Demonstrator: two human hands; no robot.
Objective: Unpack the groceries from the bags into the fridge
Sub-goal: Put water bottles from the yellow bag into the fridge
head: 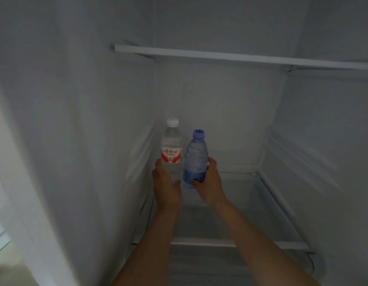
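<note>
White fridge (76,120), glass shelf (251,203); 2 hands grip bottles.

Clear bottle (171,147) w/ red label reads "娃哈哈"; other txt illegible.

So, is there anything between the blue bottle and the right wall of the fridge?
No. In the head view, only bare glass shelf lies between the blue bottle and the right wall.

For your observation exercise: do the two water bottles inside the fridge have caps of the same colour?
No: the red-labelled bottle has a white cap, while the blue bottle has a blue cap.
</note>
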